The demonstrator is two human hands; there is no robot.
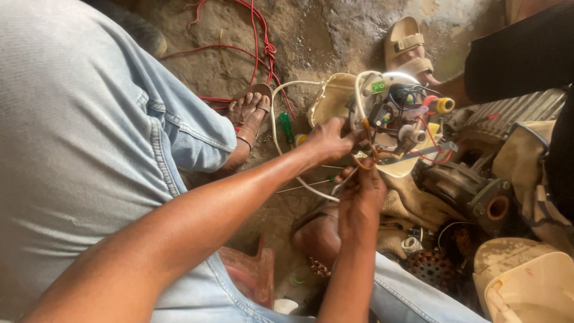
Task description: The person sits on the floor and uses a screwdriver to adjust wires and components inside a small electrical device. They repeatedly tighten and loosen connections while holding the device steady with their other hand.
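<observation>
Cream housing with exposed wiring, upper centre of frame. Left hand gripping housing edge. Right hand just below, pinching orange wire. Red cable upper left.

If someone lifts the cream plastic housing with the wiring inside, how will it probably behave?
The cream plastic housing looks thin-walled, so it is probably light and rigid. Its loose coloured wires and white cable would likely flop and drag. The left hand and right hand both work at it, which suggests it shifts easily.
</observation>
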